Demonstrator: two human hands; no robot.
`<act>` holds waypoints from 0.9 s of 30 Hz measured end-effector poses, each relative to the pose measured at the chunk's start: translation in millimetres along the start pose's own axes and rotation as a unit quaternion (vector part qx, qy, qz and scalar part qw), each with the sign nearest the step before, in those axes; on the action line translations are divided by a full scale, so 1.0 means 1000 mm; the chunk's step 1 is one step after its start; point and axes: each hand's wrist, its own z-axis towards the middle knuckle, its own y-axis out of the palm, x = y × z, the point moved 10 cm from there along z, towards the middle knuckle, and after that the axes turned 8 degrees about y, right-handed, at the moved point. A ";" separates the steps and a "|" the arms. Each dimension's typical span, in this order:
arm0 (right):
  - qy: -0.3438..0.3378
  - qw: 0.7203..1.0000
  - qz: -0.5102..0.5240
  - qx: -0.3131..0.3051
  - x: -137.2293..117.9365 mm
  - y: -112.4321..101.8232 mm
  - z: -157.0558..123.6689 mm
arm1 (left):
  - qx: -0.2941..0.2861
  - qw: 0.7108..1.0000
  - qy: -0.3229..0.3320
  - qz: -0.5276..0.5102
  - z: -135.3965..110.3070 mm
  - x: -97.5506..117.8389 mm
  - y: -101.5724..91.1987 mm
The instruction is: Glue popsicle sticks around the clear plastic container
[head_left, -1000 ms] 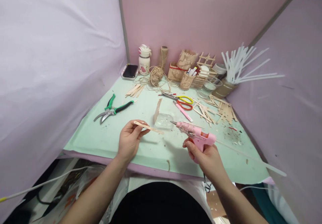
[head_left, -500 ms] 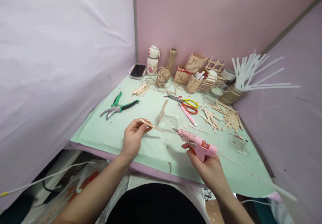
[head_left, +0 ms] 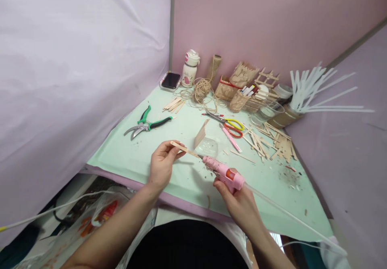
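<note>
L hand (head_left: 162,163) pinches stick (head_left: 189,151) by its L part; R hand (head_left: 237,198) is wrapped round glue gun (head_left: 222,171) grip. Hands well apart. Stick is held up over bench (head_left: 121,154), nearer the front edge than the back. Its long axis runs out from L fingers to the R, slanting a bit twd front edge; gun lies approx in line w/ it. Nozzle (head_left: 200,157) is at stick's free R end, touching or just over: can't tell. L hand is nearer stick, obv. Clear tray (head_left: 209,148) & wood panel (head_left: 200,135) sit just beyond, twd back edge.
</note>
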 end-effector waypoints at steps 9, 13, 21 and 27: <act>0.013 0.999 0.016 0.032 0.019 -0.004 -0.005 | -0.032 0.998 0.018 0.053 -0.005 0.003 0.004; 0.003 0.999 0.022 0.033 0.015 -0.004 -0.005 | -0.060 0.994 0.031 0.089 -0.006 0.008 0.011; -0.004 0.999 0.012 0.038 0.012 -0.004 -0.003 | -0.086 0.986 0.074 0.120 -0.008 0.020 0.019; -0.006 0.999 0.000 0.046 0.015 -0.004 -0.004 | -0.103 0.983 0.095 0.117 -0.009 0.022 0.022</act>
